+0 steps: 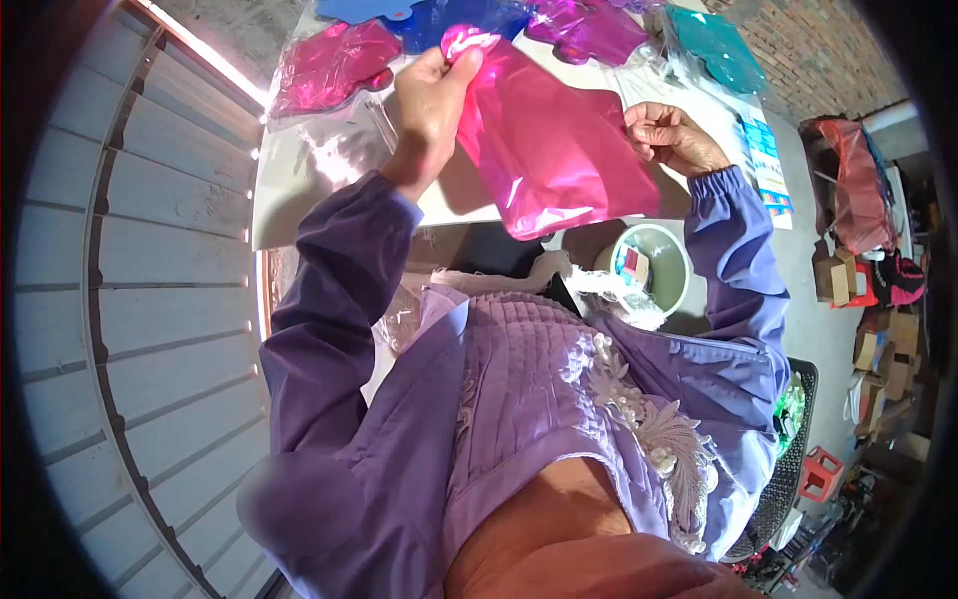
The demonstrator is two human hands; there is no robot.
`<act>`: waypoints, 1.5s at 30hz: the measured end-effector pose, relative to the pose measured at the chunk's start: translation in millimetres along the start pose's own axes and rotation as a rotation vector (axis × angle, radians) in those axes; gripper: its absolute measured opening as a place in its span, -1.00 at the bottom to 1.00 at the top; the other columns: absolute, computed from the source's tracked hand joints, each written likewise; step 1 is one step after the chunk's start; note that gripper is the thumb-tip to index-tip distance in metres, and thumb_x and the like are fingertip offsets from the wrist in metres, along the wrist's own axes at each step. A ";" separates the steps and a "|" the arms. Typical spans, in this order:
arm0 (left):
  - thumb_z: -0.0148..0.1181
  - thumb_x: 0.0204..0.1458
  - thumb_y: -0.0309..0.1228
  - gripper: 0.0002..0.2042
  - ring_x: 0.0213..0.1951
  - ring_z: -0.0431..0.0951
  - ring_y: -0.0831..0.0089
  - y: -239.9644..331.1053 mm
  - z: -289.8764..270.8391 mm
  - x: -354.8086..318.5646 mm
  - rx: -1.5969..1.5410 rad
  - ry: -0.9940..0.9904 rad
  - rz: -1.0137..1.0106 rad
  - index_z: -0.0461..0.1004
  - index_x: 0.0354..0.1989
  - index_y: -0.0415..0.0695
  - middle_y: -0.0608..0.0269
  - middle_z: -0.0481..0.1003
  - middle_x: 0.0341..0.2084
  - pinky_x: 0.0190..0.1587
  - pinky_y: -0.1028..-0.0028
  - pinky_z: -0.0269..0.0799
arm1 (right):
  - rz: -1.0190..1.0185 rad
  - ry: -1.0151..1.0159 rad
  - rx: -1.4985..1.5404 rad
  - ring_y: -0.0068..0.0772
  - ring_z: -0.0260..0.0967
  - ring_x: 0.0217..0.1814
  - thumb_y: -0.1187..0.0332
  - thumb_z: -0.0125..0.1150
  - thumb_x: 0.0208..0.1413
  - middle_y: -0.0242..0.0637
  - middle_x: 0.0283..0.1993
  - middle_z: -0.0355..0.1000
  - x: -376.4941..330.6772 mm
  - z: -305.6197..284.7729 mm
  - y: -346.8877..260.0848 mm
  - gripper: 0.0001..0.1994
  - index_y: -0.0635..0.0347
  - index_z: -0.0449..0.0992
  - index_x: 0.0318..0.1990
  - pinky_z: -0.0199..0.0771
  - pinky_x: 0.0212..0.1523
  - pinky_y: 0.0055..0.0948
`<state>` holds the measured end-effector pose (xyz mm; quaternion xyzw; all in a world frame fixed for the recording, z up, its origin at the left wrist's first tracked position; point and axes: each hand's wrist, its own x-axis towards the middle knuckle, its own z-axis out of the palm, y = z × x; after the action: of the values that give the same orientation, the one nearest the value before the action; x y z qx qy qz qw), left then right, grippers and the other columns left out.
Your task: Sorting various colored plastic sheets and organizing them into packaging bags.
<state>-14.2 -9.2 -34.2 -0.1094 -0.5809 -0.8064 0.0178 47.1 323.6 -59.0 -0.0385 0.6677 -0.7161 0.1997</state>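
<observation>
A shiny pink foil balloon (559,140), flat and without air, hangs tilted between my two hands above the front of the white table (289,195). My left hand (431,100) pinches its upper left corner, where the foil is bunched and pale with glare. At the right edge of the foil, my right hand (675,138) has its thumb and fingers closed on the side. The balloon's lower end sticks out past the table's near edge.
Along the far side lie pink (339,70), blue (459,22), purple (589,30) and teal foil pieces (714,50). Clear plastic (344,150) lies left. A pale green bucket (674,268) stands below the near edge. Cardboard boxes (838,280) and a red stool (820,473) are right.
</observation>
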 end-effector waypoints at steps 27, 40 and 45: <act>0.25 -0.01 -0.32 -0.46 0.27 0.16 0.03 -37.4 -4.9 -25.4 1.202 -0.379 0.283 0.29 0.18 -0.14 0.03 0.26 0.20 0.24 0.18 0.13 | -0.495 0.232 -1.453 0.16 0.33 0.09 0.33 0.26 -0.01 0.10 0.05 0.40 -5.2 84.5 33.5 -0.56 0.30 0.44 0.05 0.33 0.12 -0.12; 0.08 0.09 -0.13 -0.43 0.32 0.09 0.08 -41.0 -20.2 0.5 1.268 -0.767 0.139 0.25 0.24 -0.19 0.01 0.17 0.27 0.32 0.18 0.02 | -0.677 -0.018 -1.299 -0.04 0.46 -0.22 0.33 0.23 0.05 -0.04 -0.20 0.52 161.0 60.5 -27.9 -0.72 0.21 0.55 -0.08 0.43 -0.22 -0.21; 0.13 0.04 -0.23 -0.50 0.23 0.27 0.15 -36.6 -40.5 44.3 1.228 -0.755 0.142 0.34 0.14 -0.24 0.02 0.31 0.17 0.26 0.30 0.15 | -0.765 -0.062 -1.391 -0.10 0.42 -0.12 0.29 0.23 0.04 -0.10 -0.09 0.50 213.0 55.9 -5.8 -0.66 0.14 0.53 -0.01 0.41 -0.13 -0.24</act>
<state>-69.4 -31.0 -71.9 -0.3882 -0.8871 -0.2386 -0.0737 -131.6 199.3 -92.5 -0.4011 0.8963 -0.1523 -0.1116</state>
